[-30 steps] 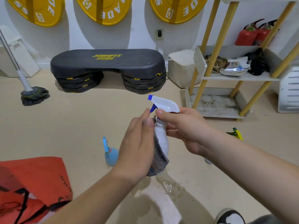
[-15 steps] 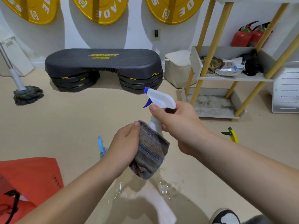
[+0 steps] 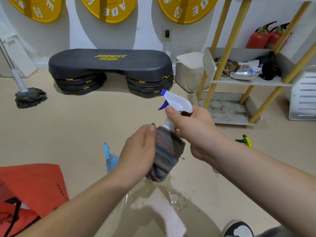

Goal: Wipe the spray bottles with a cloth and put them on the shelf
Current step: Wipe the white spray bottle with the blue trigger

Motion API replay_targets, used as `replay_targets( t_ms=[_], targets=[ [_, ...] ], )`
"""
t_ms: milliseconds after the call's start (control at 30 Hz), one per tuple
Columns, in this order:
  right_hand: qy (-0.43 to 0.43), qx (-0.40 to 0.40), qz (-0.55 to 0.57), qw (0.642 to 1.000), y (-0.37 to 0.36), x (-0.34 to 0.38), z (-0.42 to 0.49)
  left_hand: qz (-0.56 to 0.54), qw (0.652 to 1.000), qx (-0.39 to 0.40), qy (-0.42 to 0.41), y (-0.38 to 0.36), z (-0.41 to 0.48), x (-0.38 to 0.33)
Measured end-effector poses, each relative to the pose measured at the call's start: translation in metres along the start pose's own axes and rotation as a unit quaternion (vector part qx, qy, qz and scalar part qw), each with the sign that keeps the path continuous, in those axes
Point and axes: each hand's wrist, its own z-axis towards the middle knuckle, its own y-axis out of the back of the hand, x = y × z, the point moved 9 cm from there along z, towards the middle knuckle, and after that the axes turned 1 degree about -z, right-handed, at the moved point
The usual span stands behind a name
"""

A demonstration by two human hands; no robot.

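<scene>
Over a wet patch on the beige floor, near the middle of the view, a white spray bottle is held upright in both hands, leaning a little. The right hand grips its neck just under the spray head, fingers curled round it and the thumb lying beside the blue trigger, which points left. The left hand has its fingers curled round a striped grey cloth. The cloth is wrapped about the bottle's body and hides it down to the bottom.

A blue spray bottle stands on the floor just left of the left hand, partly hidden behind it. To the right, past the right forearm, the yellow and green head of another spray bottle shows above the floor.

At the far right stands the shelf, with white boards on slanted yellow legs. Its middle board carries a brown bundle, a crumpled silvery bag and something black, and its lowest board is stained. Two red fire extinguishers sit behind it, higher up.

Along the far wall are a black step platform, a white cube seat to its right, and a mop at the far left. Yellow weight plates hang above. A red bag lies near left, and a shoe shows at the near right edge.
</scene>
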Motion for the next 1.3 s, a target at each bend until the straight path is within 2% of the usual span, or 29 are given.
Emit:
replay_targets(
  t_ms=[100,167,233,333,433,500,600,667,767,833,900,1000,1100,1200,1300],
  targets=[
    [-0.02,0.022,-0.001,1.0,-0.007,-0.007,-0.002,0.148,0.967,0.017,-0.206,-0.022,-0.033,-0.051],
    [-0.028,0.026,0.0,0.999,-0.009,-0.008,-0.002,0.192,0.948,0.042,-0.251,-0.025,-0.03,-0.051],
    [-0.023,0.014,0.001,1.0,-0.006,-0.006,-0.001,0.154,0.964,0.068,-0.204,-0.015,-0.014,-0.032],
    [-0.01,-0.011,-0.01,1.0,0.001,0.0,0.0,0.029,0.995,0.065,-0.064,-0.001,0.005,0.003],
    [-0.005,-0.016,-0.004,1.0,0.004,0.0,0.001,-0.036,0.998,0.045,0.022,-0.005,0.011,0.023],
    [0.008,0.003,-0.024,1.0,0.0,0.0,0.0,-0.002,1.0,0.03,0.001,-0.009,0.006,0.018],
    [0.024,0.049,-0.075,0.996,-0.013,-0.003,-0.004,0.116,0.986,-0.003,-0.121,-0.015,-0.01,-0.014],
    [0.016,0.07,-0.072,0.995,-0.019,-0.007,-0.008,0.126,0.981,-0.028,-0.144,-0.01,-0.013,-0.024],
    [0.016,0.067,-0.062,0.996,-0.019,-0.005,-0.007,0.086,0.985,0.011,-0.15,-0.006,-0.005,-0.022],
    [0.026,0.046,-0.046,0.998,-0.014,0.001,-0.002,0.035,0.991,0.025,-0.126,0.0,0.003,-0.015],
    [0.027,0.014,-0.024,0.999,-0.004,0.008,0.005,-0.001,0.998,0.022,-0.063,0.004,0.012,0.005],
    [0.004,-0.027,0.038,0.999,0.015,0.01,0.013,-0.018,0.999,0.027,0.021,-0.001,0.011,0.035],
    [-0.018,-0.058,0.087,0.994,0.027,0.007,0.015,-0.036,0.998,0.008,0.058,-0.006,0.005,0.043],
    [-0.018,-0.079,0.116,0.99,0.035,0.008,0.017,-0.144,0.982,0.006,0.123,-0.018,0.006,0.055],
    [-0.026,-0.074,0.127,0.989,0.035,0.007,0.017,-0.338,0.918,0.046,0.204,-0.037,0.004,0.062]
  ],
)
